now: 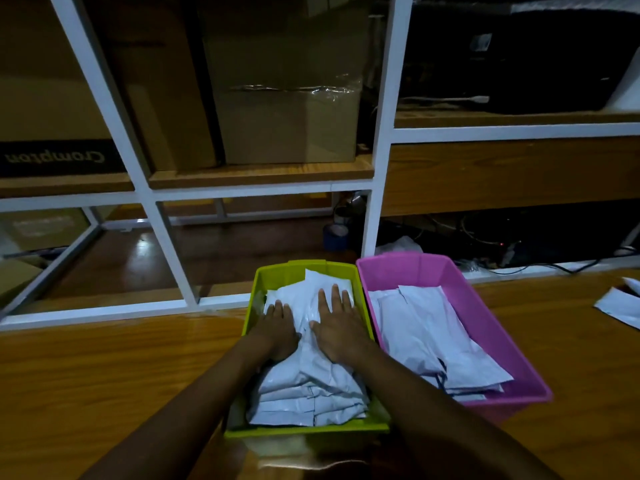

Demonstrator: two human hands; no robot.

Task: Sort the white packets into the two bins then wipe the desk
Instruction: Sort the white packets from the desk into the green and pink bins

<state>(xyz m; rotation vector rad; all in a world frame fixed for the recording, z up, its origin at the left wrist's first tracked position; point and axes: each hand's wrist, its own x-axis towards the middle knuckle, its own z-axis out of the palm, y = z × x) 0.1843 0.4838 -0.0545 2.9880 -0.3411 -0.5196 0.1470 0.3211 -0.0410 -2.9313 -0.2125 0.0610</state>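
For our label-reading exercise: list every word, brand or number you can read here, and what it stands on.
"Crompton": black band of the left cardboard box, with the C at the right end.
Lower-left box: label blurred, unreadable.
Top-right sticker: too small to read.

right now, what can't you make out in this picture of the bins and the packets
Head view, green bin: the left hand and right hand lie flat on the packets, hiding the top of the pile; count unclear.
Head view, loose packets on the desk: cut off by the right edge.
Head view, upper right shelf: too dark to tell its contents.
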